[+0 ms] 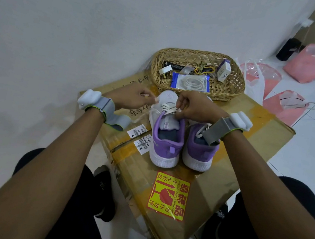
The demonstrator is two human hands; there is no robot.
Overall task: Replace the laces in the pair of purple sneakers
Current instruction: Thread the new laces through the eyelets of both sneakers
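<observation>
Two purple and white sneakers stand heels toward me on a cardboard box (171, 218). The left sneaker (166, 132) has a white lace (167, 108) crossed over its upper. My left hand (133, 97) pinches one end of that lace and holds it out to the left of the toe. My right hand (192, 107) pinches the lace over the right side of the eyelets. The right sneaker (201, 149) is partly hidden by my right wrist, with a loose white lace hanging at its tongue. A packet of new white laces (190, 81) lies in the basket.
A wicker basket (236, 84) with small items sits at the far end of the box against the white wall. Pink plastic bags (288, 105) lie on the tiled floor to the right. My knees flank the box.
</observation>
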